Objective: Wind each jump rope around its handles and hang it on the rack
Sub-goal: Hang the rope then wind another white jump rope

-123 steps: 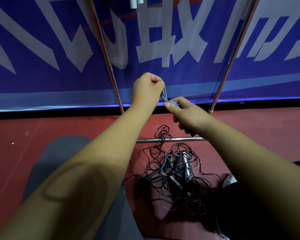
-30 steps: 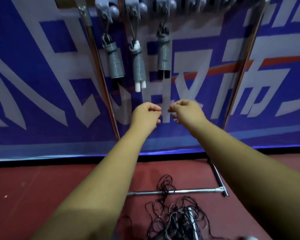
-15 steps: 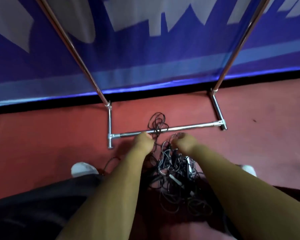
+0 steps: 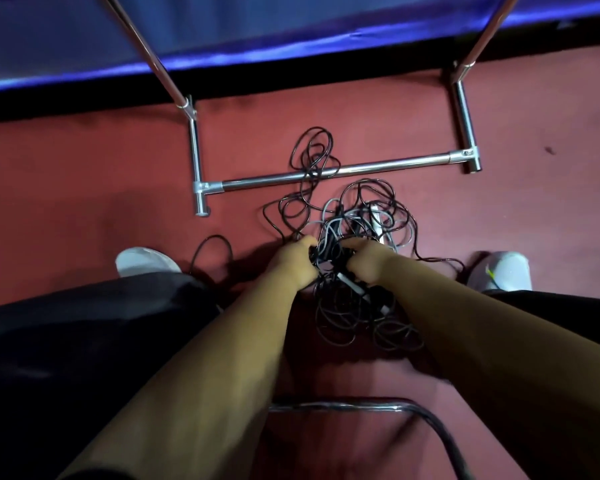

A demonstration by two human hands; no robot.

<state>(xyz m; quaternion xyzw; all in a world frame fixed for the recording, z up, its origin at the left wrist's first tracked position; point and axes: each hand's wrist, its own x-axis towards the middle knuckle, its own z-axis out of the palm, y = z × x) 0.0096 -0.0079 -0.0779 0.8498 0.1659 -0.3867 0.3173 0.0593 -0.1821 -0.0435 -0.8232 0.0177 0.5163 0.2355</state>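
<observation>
Head view: the tangle of jump ropes (image 4: 338,225) lies on the red floor (image 4: 84,188), just in front of the rack (image 4: 378,167) base bar. The left hand (image 4: 293,263) and right hand (image 4: 368,264) both curl their fingers around its cords.

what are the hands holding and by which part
Left hand and right hand grip the tangled pile of black and grey jump ropes mid-heap; handle or cord cannot be told.

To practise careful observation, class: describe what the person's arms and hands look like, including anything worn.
The left arm and right arm are bare as far as the frame shows: no sleeves. The left hand and right hand are bare too: no gloves, rings, watch or bands visible. No markings can be made out in this dim view.
</observation>
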